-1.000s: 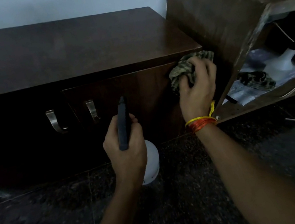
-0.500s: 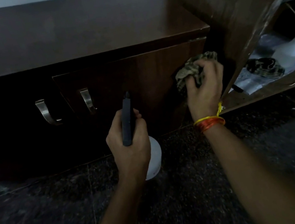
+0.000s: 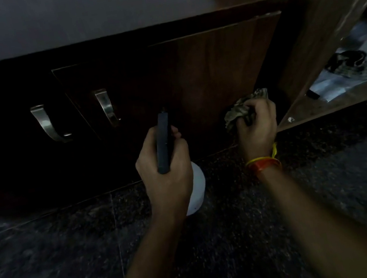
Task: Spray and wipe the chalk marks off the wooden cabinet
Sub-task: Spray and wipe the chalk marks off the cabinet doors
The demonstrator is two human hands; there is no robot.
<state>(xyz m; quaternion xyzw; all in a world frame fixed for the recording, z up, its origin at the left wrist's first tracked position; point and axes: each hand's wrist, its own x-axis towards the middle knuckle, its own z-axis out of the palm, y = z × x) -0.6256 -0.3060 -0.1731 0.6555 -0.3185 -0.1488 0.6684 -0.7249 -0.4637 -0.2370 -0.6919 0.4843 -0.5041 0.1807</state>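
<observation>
A crumpled patterned cloth (image 3: pixel 244 109) is gripped in the right hand (image 3: pixel 257 126), whose fingers are curled tightly round it, and it is held against the lower right corner of the wooden cabinet (image 3: pixel 218 65) door, close to the floor. A spray bottle (image 3: pixel 183 175) is held in the left hand (image 3: pixel 164 168); the fingers are wrapped round its neck, the dark spray head (image 3: pixel 164 142) is pointed away toward the cabinet front, and the white body is seen below the hand, near the dark speckled floor (image 3: pixel 101 261). The two hands are set apart, the left one nearer the middle of the door. Orange and yellow threads (image 3: pixel 264 163) are worn round the right wrist. Two curved metal handles (image 3: pixel 107 108) are fixed to the doors at the left. No chalk marks can be made out on the dim wood. At the far right an open shelf (image 3: pixel 332 106) is seen, with blurred pale items lying on it.
</observation>
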